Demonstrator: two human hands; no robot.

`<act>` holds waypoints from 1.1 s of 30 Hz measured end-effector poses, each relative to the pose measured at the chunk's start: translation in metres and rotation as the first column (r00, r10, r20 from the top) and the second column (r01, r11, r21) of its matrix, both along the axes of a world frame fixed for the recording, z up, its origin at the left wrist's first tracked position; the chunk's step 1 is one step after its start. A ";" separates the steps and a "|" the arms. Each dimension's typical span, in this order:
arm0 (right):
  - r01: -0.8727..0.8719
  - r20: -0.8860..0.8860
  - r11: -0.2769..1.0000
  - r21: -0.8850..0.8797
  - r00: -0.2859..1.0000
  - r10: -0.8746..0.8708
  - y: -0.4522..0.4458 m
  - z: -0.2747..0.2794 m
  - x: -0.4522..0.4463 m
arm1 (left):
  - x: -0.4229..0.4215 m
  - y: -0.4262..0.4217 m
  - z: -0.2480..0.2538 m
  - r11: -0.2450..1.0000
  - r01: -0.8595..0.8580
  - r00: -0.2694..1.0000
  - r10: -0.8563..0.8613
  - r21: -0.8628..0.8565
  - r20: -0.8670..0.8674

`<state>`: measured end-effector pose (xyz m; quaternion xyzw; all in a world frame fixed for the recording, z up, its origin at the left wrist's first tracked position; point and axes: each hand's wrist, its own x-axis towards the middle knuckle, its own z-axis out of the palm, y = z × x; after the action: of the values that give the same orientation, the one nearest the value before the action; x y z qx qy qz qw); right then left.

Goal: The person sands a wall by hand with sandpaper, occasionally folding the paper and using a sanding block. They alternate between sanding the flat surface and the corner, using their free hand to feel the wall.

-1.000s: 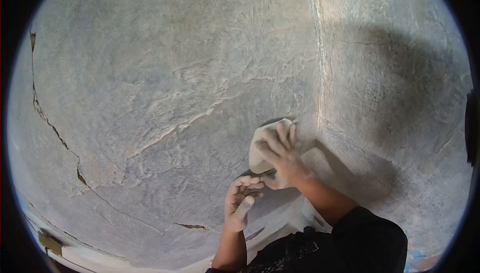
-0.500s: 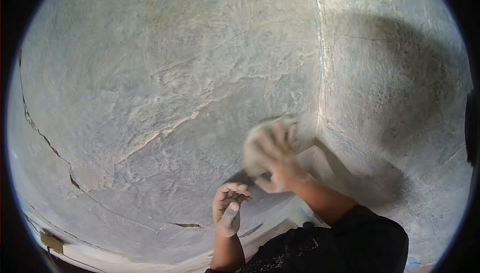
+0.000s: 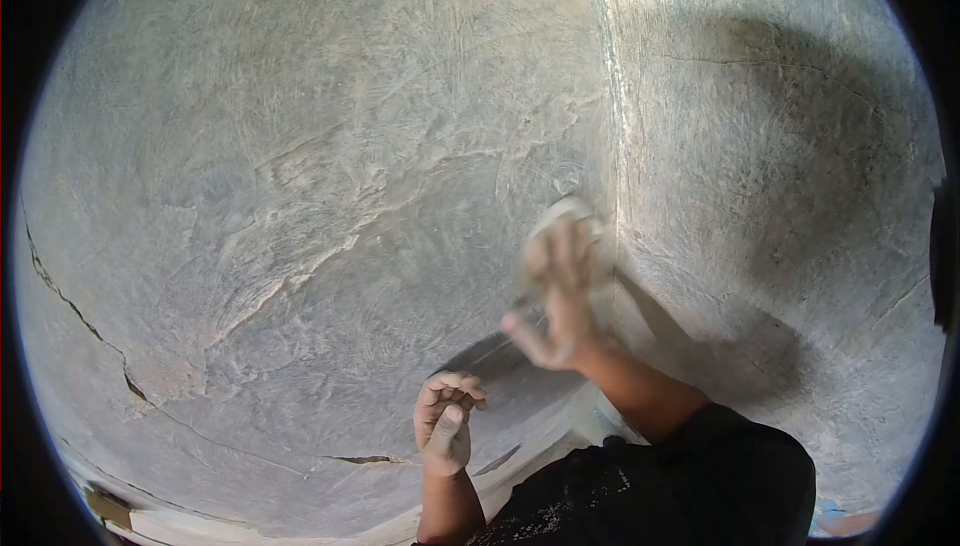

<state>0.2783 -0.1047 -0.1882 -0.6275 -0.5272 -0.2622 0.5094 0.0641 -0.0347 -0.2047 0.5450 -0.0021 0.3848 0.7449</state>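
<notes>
A pale, flat pad or cloth (image 3: 570, 210), smeared by motion, lies against the rough grey wall (image 3: 330, 146) close to the inner corner. My right hand (image 3: 560, 291) presses on it, fingers over its face and thumb out to the left. Lower and to the left, my left hand (image 3: 447, 424) is raised near the wall, dusty, with curled fingers apart from the thumb and nothing held.
A light ridge marks the wall corner (image 3: 618, 126), and the adjoining wall (image 3: 740, 166) carries dark shadows. Cracks (image 3: 85, 321) run down the left. A brown block (image 3: 108, 508) sits at the lower left.
My right hand and the pad have shifted right and slightly up, toward the corner. My left hand has moved left and a little down, away from the right. The view has turned slightly.
</notes>
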 end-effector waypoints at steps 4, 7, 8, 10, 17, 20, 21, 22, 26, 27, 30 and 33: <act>-0.081 0.054 0.996 -0.039 0.995 0.083 -0.006 0.000 0.006 | 0.006 -0.001 0.004 0.999 -0.008 1.000 0.008 0.051 0.008; 0.001 -0.006 0.998 0.064 1.000 0.000 -0.005 0.006 -0.001 | 0.006 0.000 -0.001 0.999 0.011 1.000 -0.012 0.040 0.026; 0.002 0.082 0.997 -0.076 0.997 0.004 -0.011 0.011 -0.010 | 0.007 0.000 -0.002 0.999 0.010 1.000 -0.011 0.040 0.021; -0.020 0.313 0.966 -0.259 0.944 0.104 -0.018 0.015 -0.007 | 0.010 0.000 -0.003 1.000 -0.004 0.998 0.003 0.023 0.055; -0.064 0.340 0.970 -0.236 0.929 0.144 -0.019 0.012 -0.012 | 0.018 -0.014 0.010 0.992 -0.117 0.993 0.117 -0.046 -0.003; -0.025 0.033 1.000 -0.017 0.999 0.026 -0.015 0.002 0.016 | 0.015 -0.004 0.004 0.995 -0.079 0.997 0.079 0.053 -0.001; 0.051 -0.133 0.960 0.274 0.991 -0.015 -0.010 0.002 0.022 | 0.013 -0.003 0.003 0.996 -0.072 0.997 0.070 0.044 0.028; 0.052 -0.128 0.960 0.276 0.992 -0.017 -0.010 0.000 0.015 | 0.013 -0.004 0.001 0.997 -0.067 0.996 0.065 0.033 0.059; -0.101 0.346 0.975 -0.199 0.923 0.167 -0.015 -0.015 0.002 | 0.016 -0.006 -0.002 0.998 -0.069 0.996 0.069 -0.017 0.052; -0.096 0.245 0.990 -0.104 0.962 0.119 -0.014 -0.019 0.012 | 0.016 -0.007 -0.001 0.998 -0.065 0.997 0.065 -0.014 0.045; -0.066 -0.072 0.963 0.263 0.994 0.088 -0.010 -0.005 0.012 | 0.020 -0.009 -0.002 0.997 -0.075 0.989 0.076 -0.007 0.126; -0.110 0.351 0.971 -0.211 0.919 0.181 -0.020 -0.002 -0.006 | 0.019 -0.009 -0.004 0.998 -0.054 0.992 0.058 -0.032 0.114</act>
<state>0.2722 -0.1247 -0.1907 -0.5712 -0.6810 -0.2856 0.3583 0.0832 -0.0439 -0.2087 0.5110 -0.0241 0.4363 0.7402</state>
